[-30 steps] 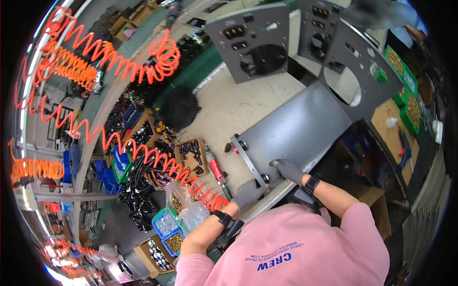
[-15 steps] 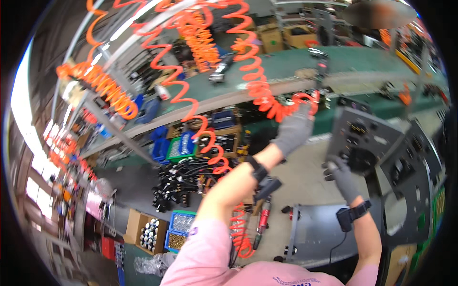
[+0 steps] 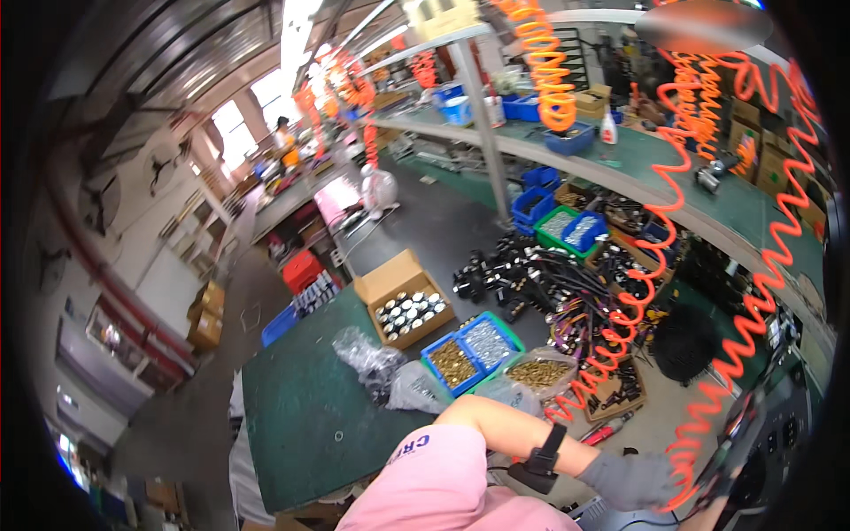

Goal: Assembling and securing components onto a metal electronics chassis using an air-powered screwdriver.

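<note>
Much of this is hard to read. Only one gloved hand point(image 3: 630, 479) shows, down at about five o'clock, and with the view turned so far aside I cannot say for certain which hand it is; from the way the bare forearm runs out of the pink sleeve point(image 3: 434, 482), I take it for the left. The other hand is out of sight. The fingers point toward three o'clock and vanish behind an orange coiled hose point(image 3: 708, 416), so I cannot tell whether the hand is gripping, pinching or lying loose. A black wrist strap point(image 3: 540, 460) circles the forearm just behind the grey glove.

The arm lies nearly level, elbow bent near six o'clock, wrist stretched out to the right. Just past the fingertips, at four o'clock, stands a dark metal panel point(image 3: 766, 456) with cut-outs, cropped by the black rim of the view; the hand is close to it, but contact is hidden.

At twelve o'clock from the forearm sit a blue tray of screws point(image 3: 469, 347) and a cardboard box of small round parts point(image 3: 407, 305). A heap of black cables point(image 3: 567, 292) spreads toward two o'clock. A red tool point(image 3: 605, 431) lies just above the wrist, half covered by the hose.
</note>
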